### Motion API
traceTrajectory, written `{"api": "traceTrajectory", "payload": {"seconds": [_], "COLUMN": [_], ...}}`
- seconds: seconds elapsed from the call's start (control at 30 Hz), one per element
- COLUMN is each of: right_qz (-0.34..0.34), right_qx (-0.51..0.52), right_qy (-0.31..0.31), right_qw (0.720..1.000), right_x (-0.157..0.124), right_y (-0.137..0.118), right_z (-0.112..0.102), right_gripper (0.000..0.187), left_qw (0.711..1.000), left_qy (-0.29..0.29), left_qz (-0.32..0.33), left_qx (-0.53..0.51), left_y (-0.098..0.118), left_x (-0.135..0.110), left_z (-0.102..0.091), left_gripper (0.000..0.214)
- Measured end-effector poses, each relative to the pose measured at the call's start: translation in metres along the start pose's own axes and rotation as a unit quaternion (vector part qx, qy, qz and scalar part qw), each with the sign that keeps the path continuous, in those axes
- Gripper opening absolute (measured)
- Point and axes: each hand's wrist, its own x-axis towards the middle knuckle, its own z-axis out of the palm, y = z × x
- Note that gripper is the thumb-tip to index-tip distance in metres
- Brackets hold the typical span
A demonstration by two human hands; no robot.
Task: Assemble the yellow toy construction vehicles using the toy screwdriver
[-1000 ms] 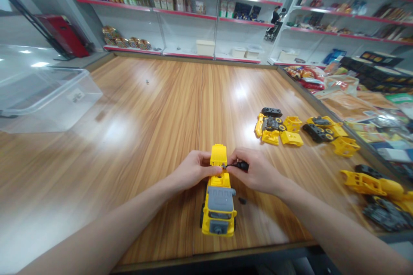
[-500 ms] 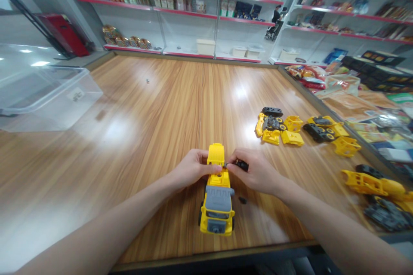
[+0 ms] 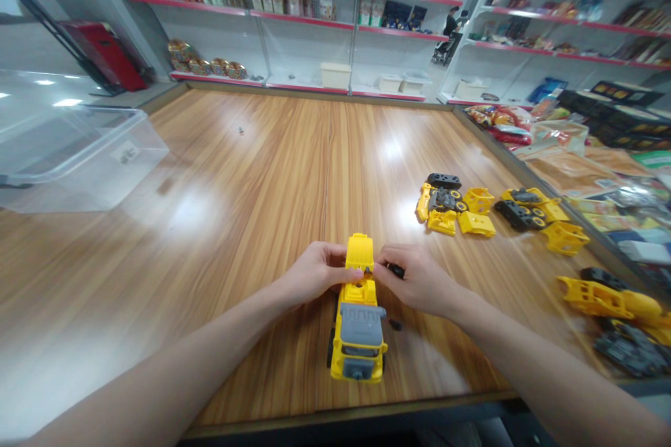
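Note:
A yellow toy truck [image 3: 358, 325] with a grey hood stands on the wooden table [image 3: 262, 209], its front facing me. My left hand [image 3: 313, 275] grips the truck's left side near its raised yellow rear part. My right hand [image 3: 415, 280] is closed on a small black part [image 3: 395, 269] and presses it against the truck's right side. Another small black piece [image 3: 395, 325] lies on the table just right of the truck.
Loose yellow and black toy parts [image 3: 455, 206] lie to the right, more of them [image 3: 608, 297] at the right edge. A clear plastic bin [image 3: 68, 157] stands at the left. Snack packets [image 3: 576, 147] line the right side, with stocked shelves [image 3: 314, 14] behind.
My right hand has pushed the black part closer in against the truck's side. The truck has shifted only slightly.

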Motion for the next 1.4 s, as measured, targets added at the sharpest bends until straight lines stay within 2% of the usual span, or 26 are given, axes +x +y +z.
{"api": "traceTrajectory", "payload": {"seconds": [0.07,0.23,0.3,0.43,0.6,0.7,0.83,1.03,1.4], "right_qz": [-0.002,-0.006,-0.013,-0.02,-0.003,-0.013,-0.014,0.001,0.042], "right_qx": [-0.001,0.017,0.01,-0.005,0.018,0.018,0.003,0.017,0.044], "right_qy": [-0.007,0.013,0.013,-0.008,0.009,0.011,-0.007,0.003,-0.006], "right_qw": [1.0,1.0,1.0,1.0,1.0,1.0,1.0,1.0,0.998], "right_x": [-0.0003,-0.0014,-0.001,-0.0002,-0.0016,-0.0017,-0.001,-0.0009,-0.0018], "right_y": [0.0003,-0.0029,-0.0034,-0.0013,-0.0003,-0.001,-0.0012,-0.0007,-0.0024], "right_z": [0.0002,-0.003,-0.0038,-0.0026,-0.0013,-0.0023,-0.0027,-0.0006,0.0003], "right_gripper": [0.025,0.002,0.004,0.021,0.003,0.004,0.017,0.001,0.011], "left_qw": [1.0,1.0,1.0,1.0,1.0,1.0,1.0,1.0,1.0], "left_qy": [-0.001,0.005,0.005,0.001,0.006,0.009,0.008,0.009,0.012], "left_qz": [0.0,0.005,0.005,0.007,0.007,0.007,0.005,0.004,0.002], "left_qx": [0.0,-0.003,-0.003,-0.002,-0.003,-0.001,0.002,0.006,0.021], "left_y": [-0.0002,-0.0013,-0.0016,-0.0026,-0.0042,-0.0033,-0.001,-0.0012,-0.0018], "left_x": [0.0,-0.0003,-0.0004,-0.0005,-0.0002,-0.0004,-0.0009,-0.0003,-0.0006], "left_z": [-0.0001,-0.0005,-0.0008,-0.0014,-0.0019,-0.0016,-0.0008,-0.0011,-0.0019], "left_gripper": [0.02,0.019,0.019,0.021,0.024,0.024,0.023,0.025,0.025]}}
